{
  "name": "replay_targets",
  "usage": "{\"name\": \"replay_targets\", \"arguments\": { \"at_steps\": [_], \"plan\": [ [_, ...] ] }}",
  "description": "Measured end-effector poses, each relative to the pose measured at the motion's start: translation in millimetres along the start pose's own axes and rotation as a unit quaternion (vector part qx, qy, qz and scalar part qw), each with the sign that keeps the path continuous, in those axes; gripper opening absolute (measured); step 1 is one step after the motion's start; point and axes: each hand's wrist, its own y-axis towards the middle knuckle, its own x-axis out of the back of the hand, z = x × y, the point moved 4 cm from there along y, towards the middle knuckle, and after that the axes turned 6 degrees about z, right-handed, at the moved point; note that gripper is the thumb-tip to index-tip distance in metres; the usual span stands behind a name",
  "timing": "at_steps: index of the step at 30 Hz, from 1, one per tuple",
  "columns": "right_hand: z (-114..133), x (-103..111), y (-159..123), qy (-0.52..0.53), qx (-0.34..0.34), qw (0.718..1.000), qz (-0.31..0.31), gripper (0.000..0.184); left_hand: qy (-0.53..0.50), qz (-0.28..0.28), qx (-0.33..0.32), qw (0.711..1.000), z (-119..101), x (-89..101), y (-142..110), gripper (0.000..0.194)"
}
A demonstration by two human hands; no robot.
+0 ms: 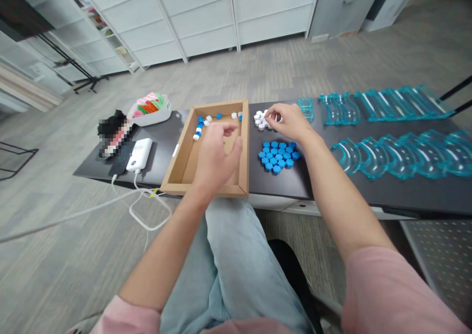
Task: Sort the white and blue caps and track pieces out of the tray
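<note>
My left hand (pixel 220 157) hovers over the shallow cardboard box (pixel 189 162) with its thumb and fingers apart, holding nothing I can see. Small white and blue hexagonal pieces lie inside the box along its far and left sides, among them a blue piece (pixel 219 116) and a white piece (pixel 196 136). To the right of the box, my right hand (pixel 285 120) pinches a white hexagonal piece at the edge of a white cluster (pixel 260 121); its fingertips partly hide the piece. Nearer to me lies a group of blue hexagonal pieces (pixel 277 156).
Rows of clear teal plastic parts (pixel 401 154) cover the dark table's (pixel 387 194) right side. At left stand a white basket (pixel 157 117) of colourful items and a white power bank (pixel 140 154) with cables (pixel 110 203) hanging off the front edge.
</note>
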Motion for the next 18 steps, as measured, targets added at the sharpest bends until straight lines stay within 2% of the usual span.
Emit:
{"name": "replay_targets", "arguments": {
  "at_steps": [1,3,4,6,10,13,16,18],
  "plan": [
    [0.5,0.7,-0.4,-0.003,-0.001,1.000,0.000,0.005,0.015,0.005,0.019,1.000,25.7,0.3,19.8,0.029],
    [1.7,1.6,-1.0,-0.007,-0.001,1.000,0.002,0.006,0.053,0.057,0.065,0.995,71.4,-9.0,54.7,0.033],
    [2.1,1.8,-1.2,-0.009,0.001,1.000,0.004,0.006,0.079,0.093,0.083,0.989,88.6,-16.8,68.7,0.035],
    [2.3,1.9,-1.2,-0.007,0.006,1.000,0.010,0.006,0.130,0.144,0.094,0.976,108.5,-33.6,89.3,0.043],
    [0.3,1.1,-0.8,-0.002,0.011,1.000,0.020,0.006,0.181,0.207,0.030,0.961,109.2,-69.2,110.2,0.060],
    [0.9,-0.3,-1.5,-0.005,0.019,1.000,0.023,0.008,0.196,0.232,-0.010,0.953,104.5,-89.7,117.6,0.064],
    [3.5,-2.1,-2.7,-0.007,0.024,0.999,0.028,0.010,0.204,0.241,-0.008,0.949,106.8,-98.9,121.5,0.059],
    [4.8,-3.0,-3.1,-0.010,0.024,0.999,0.033,0.011,0.205,0.237,0.002,0.950,110.4,-98.4,122.4,0.054]
  ]
}}
